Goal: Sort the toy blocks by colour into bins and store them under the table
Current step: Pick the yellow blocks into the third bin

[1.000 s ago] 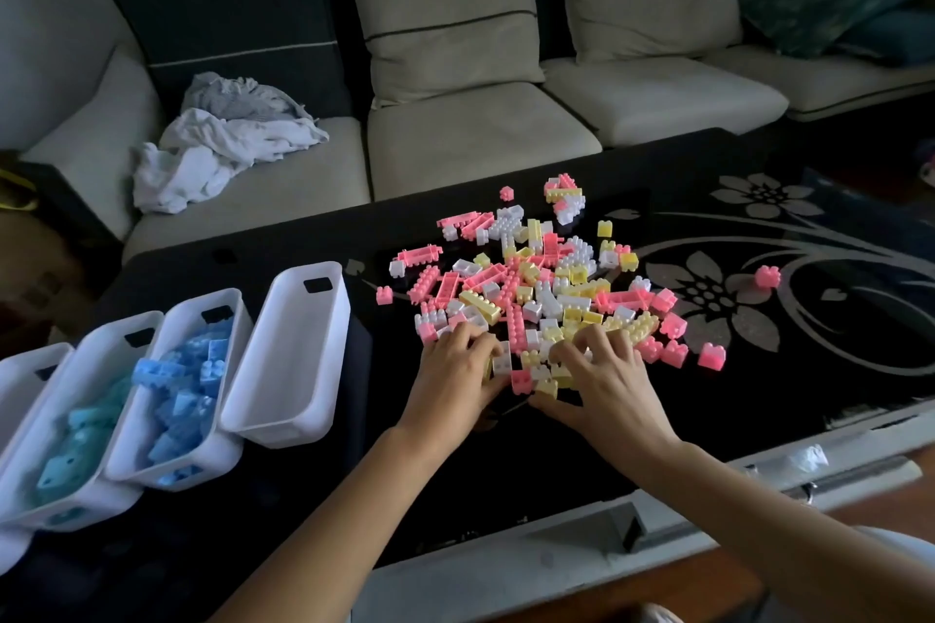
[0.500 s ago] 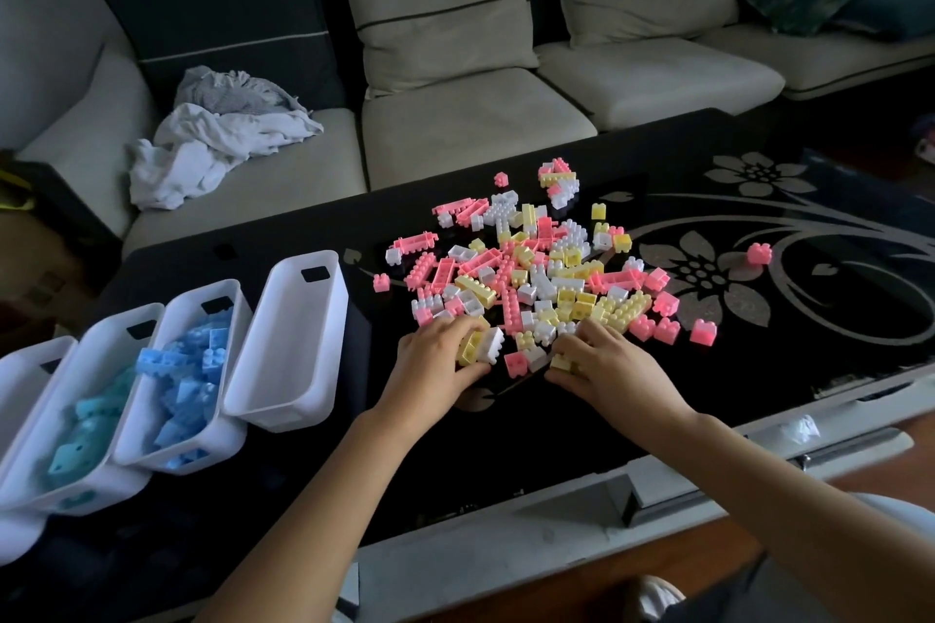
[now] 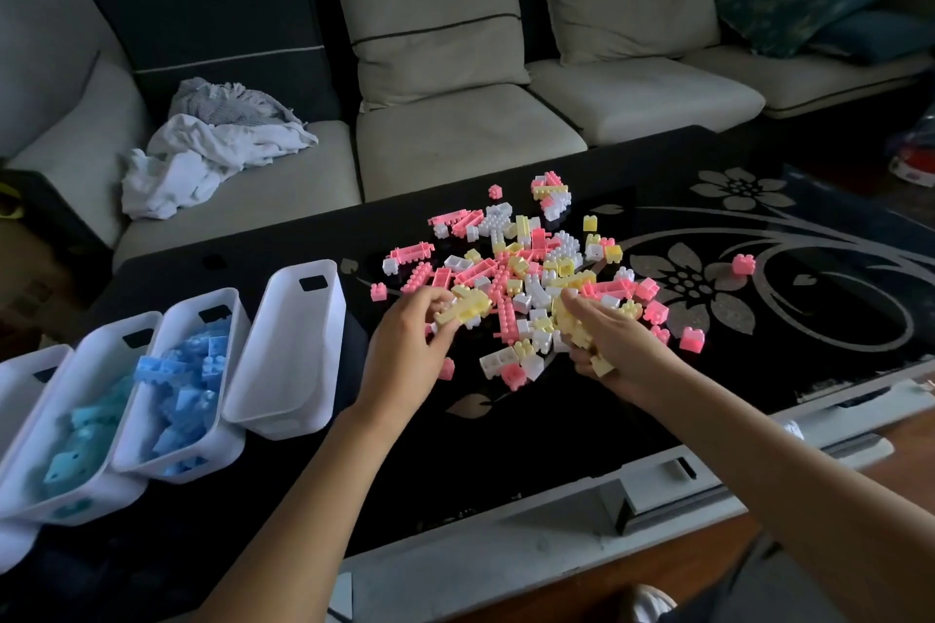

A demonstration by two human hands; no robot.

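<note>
On the table, at the pile: yellow blocks in hand.
The fingers of your left hand and right hand curl round yellow blocks; shed stray colours, then release low inside the empty bin.

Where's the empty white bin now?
In the head view, the empty white bin sits on the left side of the table, just right of the bin of blue blocks and left of the left hand.

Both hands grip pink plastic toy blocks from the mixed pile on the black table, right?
Wrong colour: the head view shows the left hand and right hand gripping pale yellow plastic toy blocks from the mixed pile on the black table.
</note>
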